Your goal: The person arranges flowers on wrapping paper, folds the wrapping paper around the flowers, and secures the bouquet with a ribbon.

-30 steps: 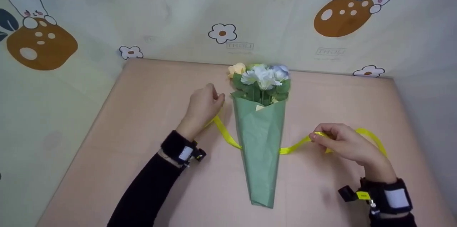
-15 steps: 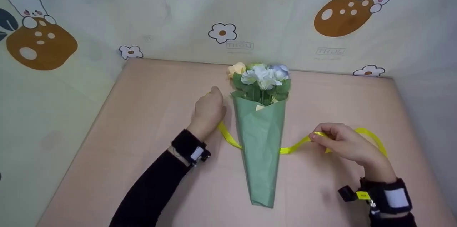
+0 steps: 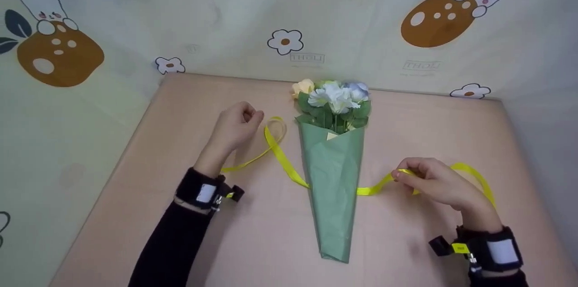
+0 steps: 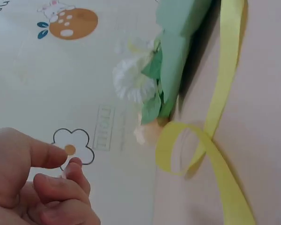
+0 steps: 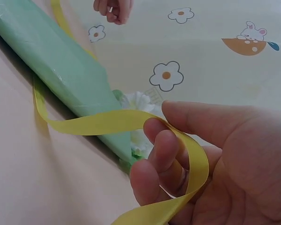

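A bouquet of flowers (image 3: 334, 97) in green wrapping paper (image 3: 332, 178) lies on the table. A yellow ribbon (image 3: 286, 165) passes beneath the wrapped stems and comes out on both sides. My right hand (image 3: 433, 181) pinches its right-hand length between thumb and fingers; in the right wrist view the ribbon (image 5: 93, 123) curves across the palm. My left hand (image 3: 235, 127) hovers to the left of the bouquet, fingers loosely curled, holding nothing. The ribbon's left part (image 4: 225, 70) lies apart from that hand (image 4: 42, 183), forming a loop; its tail runs partly behind my wrist.
The pink tabletop (image 3: 158, 215) reaches back to a pale wall covering (image 3: 226, 7) printed with rabbits, brown fruit and flowers. Both wrists wear black bands with small cameras.
My left hand first shifted slightly down and right, then moved left away from the ribbon, uncovering its loop. My right hand keeps its pinch on the ribbon in nearly the same place.
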A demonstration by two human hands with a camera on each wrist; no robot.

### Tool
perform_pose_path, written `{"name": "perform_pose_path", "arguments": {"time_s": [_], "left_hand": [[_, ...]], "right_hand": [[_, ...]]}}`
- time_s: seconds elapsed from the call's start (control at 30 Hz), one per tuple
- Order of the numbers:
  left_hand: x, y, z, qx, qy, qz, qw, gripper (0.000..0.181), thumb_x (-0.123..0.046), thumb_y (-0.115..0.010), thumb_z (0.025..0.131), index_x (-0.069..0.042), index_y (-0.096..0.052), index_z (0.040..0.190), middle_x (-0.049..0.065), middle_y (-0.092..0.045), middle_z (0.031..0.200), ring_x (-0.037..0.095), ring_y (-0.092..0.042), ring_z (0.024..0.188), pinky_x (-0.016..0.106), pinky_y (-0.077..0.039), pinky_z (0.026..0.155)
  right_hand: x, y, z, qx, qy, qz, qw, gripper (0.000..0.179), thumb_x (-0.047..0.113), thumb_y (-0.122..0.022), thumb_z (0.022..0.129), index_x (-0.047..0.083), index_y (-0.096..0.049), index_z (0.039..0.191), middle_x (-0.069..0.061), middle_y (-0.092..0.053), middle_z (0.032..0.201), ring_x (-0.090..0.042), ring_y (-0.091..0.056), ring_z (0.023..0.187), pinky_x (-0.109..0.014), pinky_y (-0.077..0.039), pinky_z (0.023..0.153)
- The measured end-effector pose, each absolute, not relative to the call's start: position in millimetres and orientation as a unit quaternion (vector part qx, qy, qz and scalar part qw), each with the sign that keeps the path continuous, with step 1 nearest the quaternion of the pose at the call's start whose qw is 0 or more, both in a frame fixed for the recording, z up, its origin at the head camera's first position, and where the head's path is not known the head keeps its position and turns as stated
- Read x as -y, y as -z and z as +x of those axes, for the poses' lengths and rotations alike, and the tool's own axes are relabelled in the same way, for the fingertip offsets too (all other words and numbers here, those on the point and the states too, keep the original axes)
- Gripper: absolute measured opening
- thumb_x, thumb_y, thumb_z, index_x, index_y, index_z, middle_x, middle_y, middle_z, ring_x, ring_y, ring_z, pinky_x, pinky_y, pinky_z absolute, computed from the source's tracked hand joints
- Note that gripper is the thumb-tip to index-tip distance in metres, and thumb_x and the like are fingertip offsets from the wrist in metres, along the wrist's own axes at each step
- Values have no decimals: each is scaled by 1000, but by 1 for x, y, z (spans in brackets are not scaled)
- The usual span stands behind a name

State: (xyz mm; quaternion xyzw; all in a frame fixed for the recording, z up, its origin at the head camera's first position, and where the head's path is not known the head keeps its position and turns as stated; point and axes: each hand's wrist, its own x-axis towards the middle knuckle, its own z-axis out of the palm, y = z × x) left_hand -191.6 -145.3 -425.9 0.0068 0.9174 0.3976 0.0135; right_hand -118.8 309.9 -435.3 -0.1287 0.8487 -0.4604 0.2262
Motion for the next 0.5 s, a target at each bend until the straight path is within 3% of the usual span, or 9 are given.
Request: {"name": "perform_pose_path", "arguments": {"time_s": [0.17,0.27,0.4,0.5], "left_hand": [[119,443,-199,-941,-334,31,43,23,-29,-72,104,-7,-69,97,6,-67,89,21,-60,78,32,-52,69],[101,456,-208,-955,-292,49,32,21,-20,-74,102,-2,-70,92,9,-67,86,24,-61,78,36,-53,71],[85,466,-216,-969,-237,74,8,16,-10,-66,106,2,-74,101,16,-73,95,30,-70,89,42,-58,81],[86,461,-215,-950,-299,84,38,18,-4,-58,109,0,-75,114,15,-76,107,28,-72,92,39,-61,79]], "right_hand": [[-312,437,-119,-847,464,-128,227,25,23,-70,110,-2,-71,108,-13,-63,82,-20,-56,72,-25,-46,63],[-312,437,-119,-848,464,-125,225,26,24,-69,110,-2,-71,108,-13,-63,82,-22,-56,73,-25,-45,64],[-311,435,-119,-850,461,-120,226,27,25,-69,110,-2,-71,108,-13,-64,82,-22,-56,73,-25,-45,63],[-311,434,-121,-851,459,-125,224,26,24,-69,110,-2,-72,108,-13,-64,83,-21,-56,73,-25,-46,63]]}}
